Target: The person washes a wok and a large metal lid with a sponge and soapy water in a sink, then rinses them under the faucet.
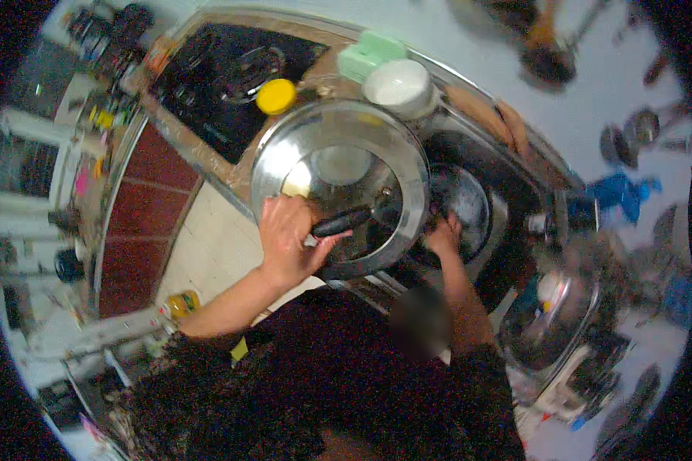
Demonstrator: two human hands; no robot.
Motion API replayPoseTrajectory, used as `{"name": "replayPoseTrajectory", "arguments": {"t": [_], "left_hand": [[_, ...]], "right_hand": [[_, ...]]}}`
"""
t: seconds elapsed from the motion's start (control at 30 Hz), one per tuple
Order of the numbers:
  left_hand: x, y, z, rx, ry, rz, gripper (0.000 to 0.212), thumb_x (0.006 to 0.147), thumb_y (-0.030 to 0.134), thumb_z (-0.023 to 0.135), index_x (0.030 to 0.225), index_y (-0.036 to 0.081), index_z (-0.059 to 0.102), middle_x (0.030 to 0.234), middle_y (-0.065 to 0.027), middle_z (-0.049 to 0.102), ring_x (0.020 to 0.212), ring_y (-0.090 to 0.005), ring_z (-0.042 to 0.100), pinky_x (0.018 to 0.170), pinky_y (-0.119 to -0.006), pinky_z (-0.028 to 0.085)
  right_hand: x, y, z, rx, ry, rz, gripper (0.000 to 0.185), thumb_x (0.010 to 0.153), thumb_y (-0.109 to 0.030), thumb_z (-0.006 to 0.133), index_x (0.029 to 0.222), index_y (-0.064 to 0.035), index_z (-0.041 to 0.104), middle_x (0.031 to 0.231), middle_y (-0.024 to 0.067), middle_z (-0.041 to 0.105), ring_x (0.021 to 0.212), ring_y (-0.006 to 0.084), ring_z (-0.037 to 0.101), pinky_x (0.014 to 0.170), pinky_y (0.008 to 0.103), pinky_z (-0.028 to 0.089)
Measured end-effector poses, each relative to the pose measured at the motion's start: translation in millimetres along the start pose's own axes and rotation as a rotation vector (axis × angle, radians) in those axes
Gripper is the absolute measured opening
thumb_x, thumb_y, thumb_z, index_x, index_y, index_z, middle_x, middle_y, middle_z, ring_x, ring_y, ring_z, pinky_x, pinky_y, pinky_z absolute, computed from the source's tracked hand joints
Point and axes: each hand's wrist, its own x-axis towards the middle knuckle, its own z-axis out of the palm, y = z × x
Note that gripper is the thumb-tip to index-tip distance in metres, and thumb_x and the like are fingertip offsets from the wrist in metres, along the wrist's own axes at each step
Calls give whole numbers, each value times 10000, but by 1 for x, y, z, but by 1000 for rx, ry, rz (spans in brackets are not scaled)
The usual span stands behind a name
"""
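My left hand [291, 242] is closed on the near left rim of a large round glass pot lid [412, 150] with a wide metal band and a black handle. It holds the lid up over the counter's edge beside the sink. My right hand [445, 233] reaches into the sink [478, 144], its fingers at a round dark pan or bowl [470, 196] with a pale sheen; blur hides whether they grip it. Behind the lid stand a white bowl [401, 83] and a pale green container [369, 55]. A yellow round lid [276, 97] lies at the cooktop's edge.
A black cooktop [213, 75] fills the counter at the back left. The faucet [539, 225] stands to the right of the sink, with a blue item [623, 193] beyond it. A second metal basin [579, 322] holds items at the right. Dark red cabinet fronts [147, 230] are at the left.
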Motion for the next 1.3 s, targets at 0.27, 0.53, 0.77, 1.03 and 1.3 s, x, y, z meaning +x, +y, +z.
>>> {"name": "replayPoseTrajectory", "arguments": {"t": [0.27, 0.53, 0.77, 1.03, 1.3], "left_hand": [[-6, 55, 57, -179, -289, 53, 299, 568, 184, 699, 666, 58, 446, 637, -80, 426, 601, -267, 414, 552, -346, 286], [-10, 36, 92, -157, -446, 80, 245, 568, 124, 674, 651, 55, 454, 660, -92, 443, 657, -272, 434, 569, -359, 298], [10, 45, 119, -140, -504, 201, 218, 589, 159, 658, 626, 57, 469, 658, -84, 469, 669, -267, 442, 582, -362, 307], [28, 42, 126, -211, -632, 300, 196, 597, 156, 646, 635, 55, 482, 646, -80, 487, 681, -261, 446, 621, -363, 311], [11, 36, 135, -99, -573, 175, 217, 615, 215, 653, 625, 64, 498, 648, -76, 505, 669, -258, 457, 636, -366, 309]], "right_hand": [[32, 61, 82, 325, -59, 161, 314, 786, -195, 491, 1082, -90, 494, 1078, 98, 460, 961, 234, 420, 835, 326, 341], [2, 47, 11, 1037, 228, 352, 318, 773, -123, 532, 1079, -45, 493, 977, 91, 552, 874, 164, 515, 747, 278, 414], [-23, 3, -83, 913, 501, -24, 285, 727, -121, 568, 1011, -124, 545, 886, 128, 568, 821, 251, 542, 729, 307, 429], [8, -25, -105, 658, 395, -466, 299, 674, -60, 586, 969, -108, 566, 850, 105, 489, 824, 255, 499, 717, 310, 405], [-11, 9, -63, 509, 508, 2, 272, 726, -117, 557, 996, -82, 556, 840, 130, 483, 817, 277, 493, 716, 323, 400]]}}
